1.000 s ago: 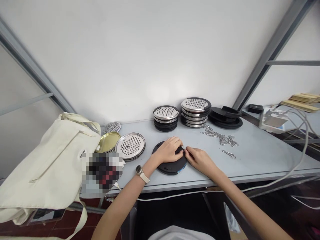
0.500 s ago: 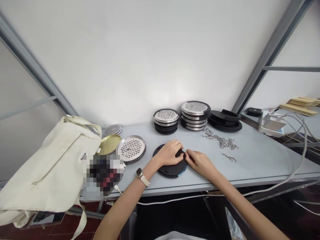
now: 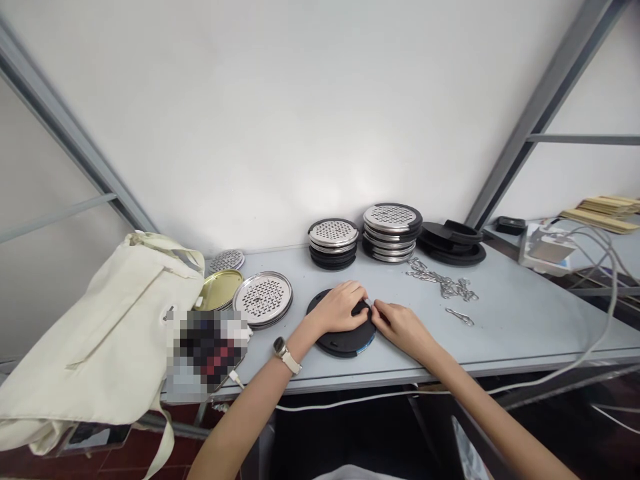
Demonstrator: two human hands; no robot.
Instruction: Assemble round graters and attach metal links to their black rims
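Note:
A flat black round disc [image 3: 345,343] lies near the table's front edge, with a strip of blue showing along its lower right rim. My left hand [image 3: 341,307] rests across its top, fingers curled over the far right edge. At that same rim, the fingers of my right hand [image 3: 397,325] are pinched together. Between the two hands' fingertips a tiny pale spot shows, too small to name. Off to the right lies a single metal snap hook [image 3: 459,317], with a heap of similar metal hooks [image 3: 443,280] behind it.
Perforated metal discs with black rims stand in a short stack [image 3: 333,243] and a taller stack [image 3: 391,232] by the wall. Black round parts [image 3: 453,243] are beside them. At left are a grater-like disc [image 3: 263,300], a gold lid [image 3: 220,290] and a cream bag [image 3: 110,340].
Both hands stay nearly in place at the disc's rim. The metallic bit seen between the fingertips earlier is now less visible.

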